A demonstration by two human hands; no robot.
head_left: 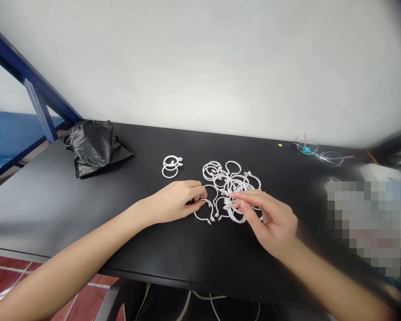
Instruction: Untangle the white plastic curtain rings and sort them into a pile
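A loose pile of white plastic rings (232,178) lies in the middle of the black table (187,249). My left hand (178,200) is curled at the pile's left edge, its fingertips pinched on one white ring (203,213). From the right, my right hand (270,218) reaches in, with its fingers closed on rings at the pile's near side. A small stack of two or three white rings (171,166) sits apart, to the left of the pile.
A crumpled black plastic bag (93,147) lies at the table's far left. Eyeglasses (319,152) rest at the far right by the white wall, with a small yellow dot (280,145) near them. Blue metal framing (36,98) stands left.
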